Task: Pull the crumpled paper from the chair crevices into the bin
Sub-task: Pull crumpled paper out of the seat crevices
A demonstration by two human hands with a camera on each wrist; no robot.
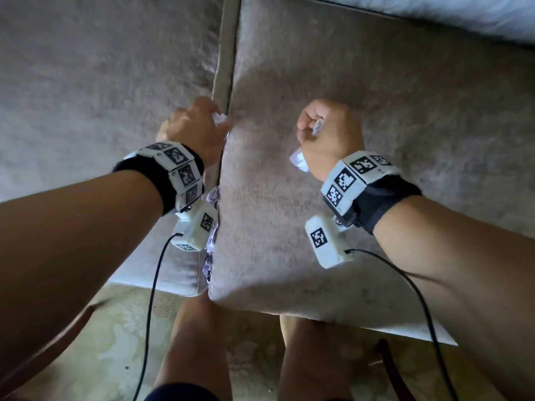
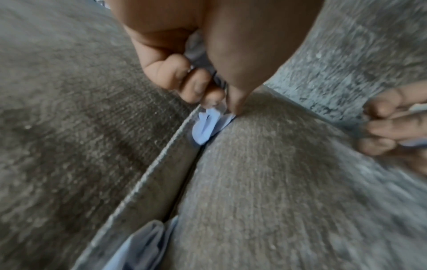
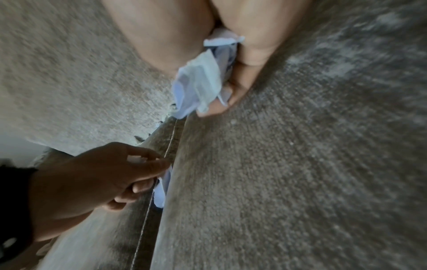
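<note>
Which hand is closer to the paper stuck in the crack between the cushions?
Left. The left hand pinches the stuck paper right at the crack; the right hand sits off on the cushion, gripping other paper.

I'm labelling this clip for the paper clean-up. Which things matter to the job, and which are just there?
Job: left hand pinching paper in the crevice; right hand holding pulled paper; more wedged paper.
Just there: seat cushion; rug.

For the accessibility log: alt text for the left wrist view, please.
The left hand pinches pale blue crumpled paper wedged in the crevice between two grey cushions. More paper sits lower in the gap; the right hand holds paper at the right edge.
</note>
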